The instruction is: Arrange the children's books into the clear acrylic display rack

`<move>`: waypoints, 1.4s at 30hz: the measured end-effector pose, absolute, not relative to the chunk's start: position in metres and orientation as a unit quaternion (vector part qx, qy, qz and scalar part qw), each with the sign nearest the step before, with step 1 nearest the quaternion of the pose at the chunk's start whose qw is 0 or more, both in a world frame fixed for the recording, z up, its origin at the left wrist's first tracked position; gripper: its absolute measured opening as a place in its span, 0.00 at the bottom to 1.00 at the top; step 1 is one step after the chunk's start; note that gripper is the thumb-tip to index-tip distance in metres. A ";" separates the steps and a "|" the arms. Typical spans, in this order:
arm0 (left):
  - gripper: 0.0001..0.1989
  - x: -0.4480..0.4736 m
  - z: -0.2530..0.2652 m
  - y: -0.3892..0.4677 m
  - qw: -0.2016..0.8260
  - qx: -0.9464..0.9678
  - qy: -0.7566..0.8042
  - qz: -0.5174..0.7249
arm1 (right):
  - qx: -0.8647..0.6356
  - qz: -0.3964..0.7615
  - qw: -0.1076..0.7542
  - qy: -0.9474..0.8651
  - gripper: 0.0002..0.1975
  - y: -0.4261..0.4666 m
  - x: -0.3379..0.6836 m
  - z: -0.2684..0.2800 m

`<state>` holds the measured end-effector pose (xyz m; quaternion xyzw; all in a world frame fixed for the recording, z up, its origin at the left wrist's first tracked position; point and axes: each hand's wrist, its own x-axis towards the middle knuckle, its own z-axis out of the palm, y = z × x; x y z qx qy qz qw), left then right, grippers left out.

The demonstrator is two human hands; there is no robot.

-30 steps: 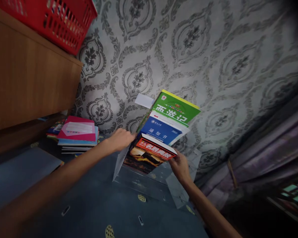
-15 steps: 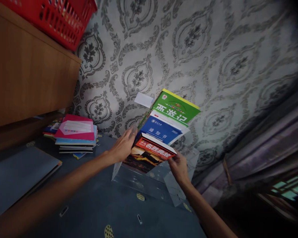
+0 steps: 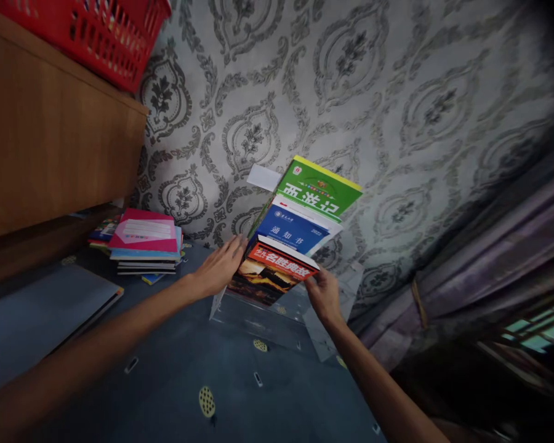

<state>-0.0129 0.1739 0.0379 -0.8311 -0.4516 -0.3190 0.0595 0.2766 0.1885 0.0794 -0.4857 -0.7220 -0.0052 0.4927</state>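
Observation:
A thick book (image 3: 268,277) with a red title band and a dark, golden landscape cover stands upright at the front of a clear plastic book holder (image 3: 253,323). Behind it rise a blue booklet (image 3: 286,227) and a green book (image 3: 321,184) with a yellow top edge. My right hand (image 3: 324,295) grips the thick book by its right edge, fingers partly hidden behind it. Along the left side of the books lies my left hand (image 3: 219,267), fingers stretched out and pressed against their edges or the holder's wall; which one I cannot tell.
To the left is a pile of notebooks (image 3: 150,234) with a pink one on top. A large grey folder (image 3: 41,320) lies nearer. A wooden cabinet (image 3: 60,123) carries a red basket (image 3: 120,43). Patterned wallpaper (image 3: 253,141) is behind, a purple curtain (image 3: 480,246) at right.
The view has shifted slightly. My left hand's fingers lie straighter along the books' left side. My right hand keeps its hold on the thick book, which stays in the holder.

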 end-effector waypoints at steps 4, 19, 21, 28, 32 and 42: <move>0.38 -0.019 0.040 0.153 0.037 -0.837 -0.466 -0.285 | -0.486 -0.008 0.516 -0.705 0.17 0.176 0.280 0.071; 0.26 -0.083 -0.017 0.011 0.071 -0.700 -0.692 -0.160 | -0.415 0.202 0.437 -0.772 0.14 0.041 0.216 -0.073; 0.28 -0.114 -0.022 -0.008 0.075 -0.635 -0.757 -0.133 | -0.392 0.230 0.415 -0.788 0.15 0.036 0.210 -0.081; 0.37 -0.185 -0.037 -0.064 0.021 -0.505 -0.863 0.004 | -0.396 0.285 0.381 -0.785 0.18 0.039 0.210 -0.085; 0.33 -0.187 -0.037 -0.072 0.020 -0.525 -0.851 0.020 | -0.400 0.287 0.373 -0.787 0.18 0.038 0.209 -0.085; 0.31 -0.196 -0.023 -0.081 0.000 -0.565 -0.824 0.032 | -0.376 0.282 0.356 -0.808 0.17 0.034 0.212 -0.080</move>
